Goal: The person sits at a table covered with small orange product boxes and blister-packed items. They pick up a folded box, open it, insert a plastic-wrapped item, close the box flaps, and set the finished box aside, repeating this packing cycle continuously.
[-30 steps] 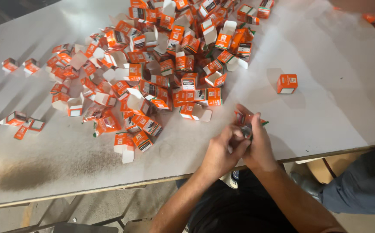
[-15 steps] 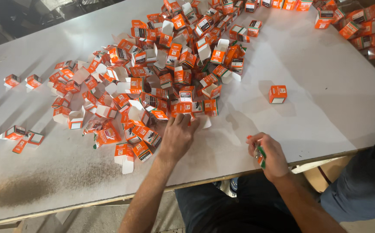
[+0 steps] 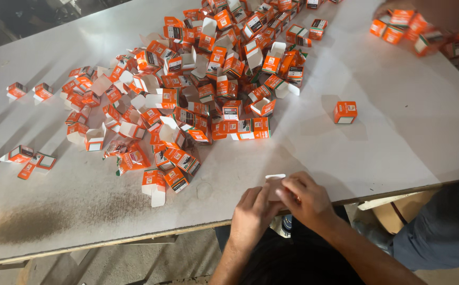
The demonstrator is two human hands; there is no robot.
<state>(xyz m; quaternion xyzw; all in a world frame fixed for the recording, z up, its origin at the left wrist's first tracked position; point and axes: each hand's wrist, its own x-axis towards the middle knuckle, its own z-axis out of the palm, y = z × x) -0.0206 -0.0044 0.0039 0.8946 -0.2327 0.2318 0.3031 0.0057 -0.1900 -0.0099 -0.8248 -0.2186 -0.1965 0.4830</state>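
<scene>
My left hand (image 3: 251,212) and my right hand (image 3: 306,199) meet at the front edge of the white table (image 3: 398,153). Together they hold a small open box (image 3: 275,179); only its white flap shows above my fingers, the rest is hidden. A big pile of small orange-and-white cartons (image 3: 203,95), many with open flaps, spreads across the table just beyond and to the left of my hands. One closed orange carton (image 3: 345,112) stands alone to the right of the pile.
More orange cartons (image 3: 414,34) lie at the far right corner under another person's hand (image 3: 393,8). That person's grey-blue clothing (image 3: 446,227) is at my right. Stray cartons (image 3: 26,158) sit near the left edge, and a dark smudge (image 3: 39,221) marks the front left.
My left hand reached into the pile, then came back toward the table edge. Both hands are now together again, holding a box with its white flap up.
</scene>
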